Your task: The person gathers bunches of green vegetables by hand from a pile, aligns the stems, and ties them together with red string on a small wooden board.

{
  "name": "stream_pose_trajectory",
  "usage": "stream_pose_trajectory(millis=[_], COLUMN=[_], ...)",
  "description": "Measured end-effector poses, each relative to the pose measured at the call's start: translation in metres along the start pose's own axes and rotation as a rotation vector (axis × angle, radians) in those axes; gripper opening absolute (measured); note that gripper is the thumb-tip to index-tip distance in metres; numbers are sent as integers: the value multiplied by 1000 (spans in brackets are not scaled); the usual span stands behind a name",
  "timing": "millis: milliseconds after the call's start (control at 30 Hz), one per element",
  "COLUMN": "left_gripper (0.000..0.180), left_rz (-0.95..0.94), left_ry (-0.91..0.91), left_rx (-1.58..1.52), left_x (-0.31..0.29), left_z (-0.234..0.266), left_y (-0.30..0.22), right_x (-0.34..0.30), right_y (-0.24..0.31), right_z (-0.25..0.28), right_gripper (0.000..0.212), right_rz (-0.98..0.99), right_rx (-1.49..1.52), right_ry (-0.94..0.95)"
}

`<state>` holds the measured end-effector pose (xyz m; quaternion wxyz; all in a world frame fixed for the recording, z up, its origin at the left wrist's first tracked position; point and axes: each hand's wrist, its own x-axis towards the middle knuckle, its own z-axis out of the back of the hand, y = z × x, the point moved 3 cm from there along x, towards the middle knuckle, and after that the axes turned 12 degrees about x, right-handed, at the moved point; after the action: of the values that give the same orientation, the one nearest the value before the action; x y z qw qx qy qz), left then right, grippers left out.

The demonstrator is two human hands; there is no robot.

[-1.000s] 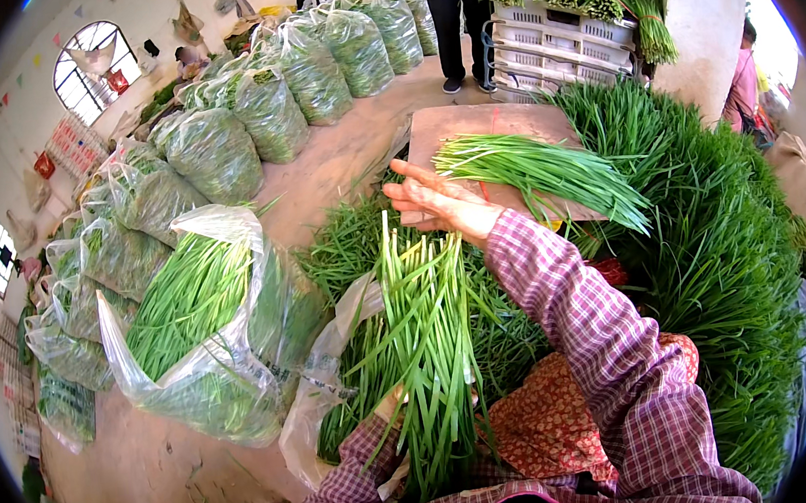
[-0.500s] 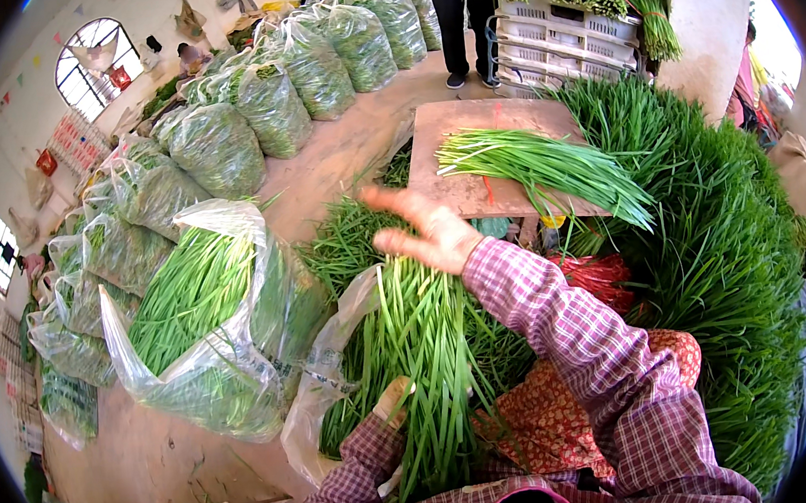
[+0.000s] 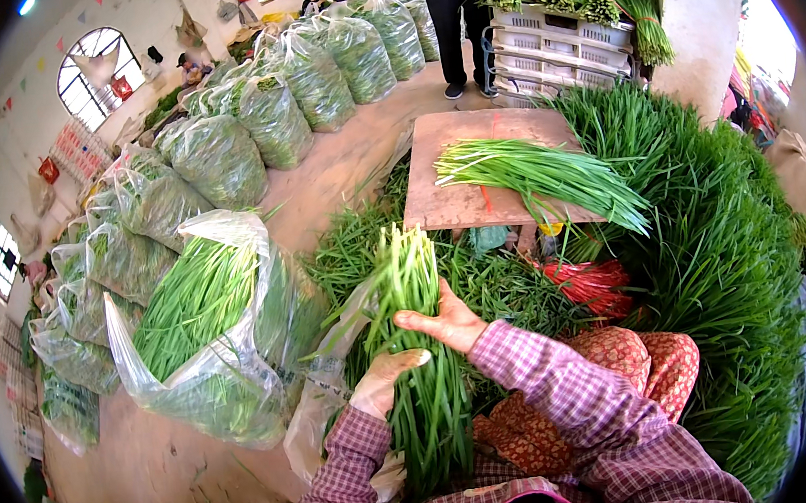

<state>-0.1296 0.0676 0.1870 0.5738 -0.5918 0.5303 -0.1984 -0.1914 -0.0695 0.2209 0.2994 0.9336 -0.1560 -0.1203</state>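
Both hands are wrapped round one loose bunch of garlic chives (image 3: pixel 406 285), its pale stem ends pointing away from me and its green leaves hanging toward my lap. My left hand (image 3: pixel 388 379) grips the bunch lower down, from its left side. My right hand (image 3: pixel 449 321) closes on it a little higher, from the right, with the thumb across the stems. Past the hands, a second bunch of chives (image 3: pixel 541 180) lies on a reddish-brown board (image 3: pixel 433 212). Under the held bunch is a crumpled clear plastic bag (image 3: pixel 306 430), partly hidden by my left arm.
An open plastic bag (image 3: pixel 227 372) full of chives stands at left. Behind it run rows of filled bags (image 3: pixel 213 158). A tall heap of chives (image 3: pixel 713 291) rises at right, beside red ties (image 3: pixel 590 285). Stacked white crates (image 3: pixel 558 51) and a standing person (image 3: pixel 458 26) are beyond the board.
My right hand has come down from above the stem ends and closed round the bunch. The bunch now stands gathered tighter and more upright, with my left hand higher on it.
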Motion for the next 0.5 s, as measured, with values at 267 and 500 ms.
stream_pose_trajectory(millis=[267, 500], left_gripper=[41, 92], left_rz=[-86, -161], left_ry=[188, -1], left_rx=[97, 254], left_x=[-8, -38], left_z=[7, -38], left_y=[-11, -37], right_x=[-1, -3], right_y=[10, 21], right_z=[-31, -33], right_gripper=[63, 40], right_rz=[395, 497], right_rx=[-115, 87], right_ry=[7, -89])
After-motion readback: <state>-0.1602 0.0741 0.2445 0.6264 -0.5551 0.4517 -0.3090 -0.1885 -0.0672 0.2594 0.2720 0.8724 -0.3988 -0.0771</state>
